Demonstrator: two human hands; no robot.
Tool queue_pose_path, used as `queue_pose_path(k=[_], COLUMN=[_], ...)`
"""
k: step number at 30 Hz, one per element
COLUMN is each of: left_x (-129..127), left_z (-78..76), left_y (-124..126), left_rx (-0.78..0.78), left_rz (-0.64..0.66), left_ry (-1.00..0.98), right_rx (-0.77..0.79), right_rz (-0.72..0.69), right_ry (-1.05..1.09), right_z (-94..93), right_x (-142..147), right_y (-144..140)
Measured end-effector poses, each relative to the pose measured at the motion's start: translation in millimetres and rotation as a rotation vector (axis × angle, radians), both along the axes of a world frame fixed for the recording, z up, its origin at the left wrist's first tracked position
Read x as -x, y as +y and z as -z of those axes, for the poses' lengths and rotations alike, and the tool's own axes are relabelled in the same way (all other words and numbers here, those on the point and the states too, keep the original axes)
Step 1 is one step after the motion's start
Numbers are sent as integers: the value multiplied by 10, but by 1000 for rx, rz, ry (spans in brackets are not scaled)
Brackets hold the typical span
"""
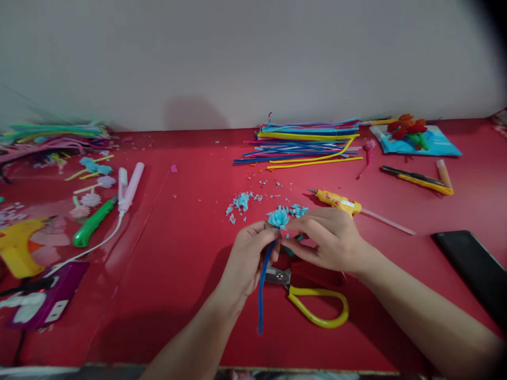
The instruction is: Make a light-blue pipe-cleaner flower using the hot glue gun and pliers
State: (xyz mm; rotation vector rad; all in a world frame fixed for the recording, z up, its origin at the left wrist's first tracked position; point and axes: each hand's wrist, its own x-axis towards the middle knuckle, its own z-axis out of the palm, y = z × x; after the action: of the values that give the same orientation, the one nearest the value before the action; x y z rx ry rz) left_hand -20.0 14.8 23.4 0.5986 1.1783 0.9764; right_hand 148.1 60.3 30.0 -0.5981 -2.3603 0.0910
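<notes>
Upright in my left hand [251,248] is a pipe cleaner flower with a light-blue petalled head [279,217] and a dark blue stem [261,303] hanging down below the fingers. My left thumb and fingers are closed just under the head. Right beside the flower, my right hand [327,237] has its thumb and forefinger drawn together around a small light-blue piece [287,236]. Its fingertips nearly touch the petals. Light-blue cut pieces [298,211] lie behind the hands. Scissors with a yellow and red handle [319,311] rest beneath them, partly hidden.
Bundled pipe cleaners [309,134] lie along the wall. A yellow glue gun [336,201], a box cutter [418,180] and a black phone [471,269] are to the right. Leftward are a pink styling iron [129,190], a green-handled cutter [95,221], another glue gun [19,245] and a purple power strip [59,295].
</notes>
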Motion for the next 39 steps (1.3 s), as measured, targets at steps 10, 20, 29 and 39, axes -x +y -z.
queue_pose_path(k=[10, 20, 29, 39], left_x=[-8, -17, 10, 44], left_z=[0, -22, 27, 96], left_y=[-23, -38, -34, -57], left_rx=[-87, -168, -177, -557], left_rz=[-14, -30, 3, -168], left_ry=[93, 218, 142, 459], right_rx=[4, -46, -35, 645], right_rz=[28, 61, 43, 217], right_ry=[-13, -41, -52, 376], right_z=[-1, 0, 14, -203], right_x=[0, 8, -4, 15], right_y=[-14, -44, -41, -83])
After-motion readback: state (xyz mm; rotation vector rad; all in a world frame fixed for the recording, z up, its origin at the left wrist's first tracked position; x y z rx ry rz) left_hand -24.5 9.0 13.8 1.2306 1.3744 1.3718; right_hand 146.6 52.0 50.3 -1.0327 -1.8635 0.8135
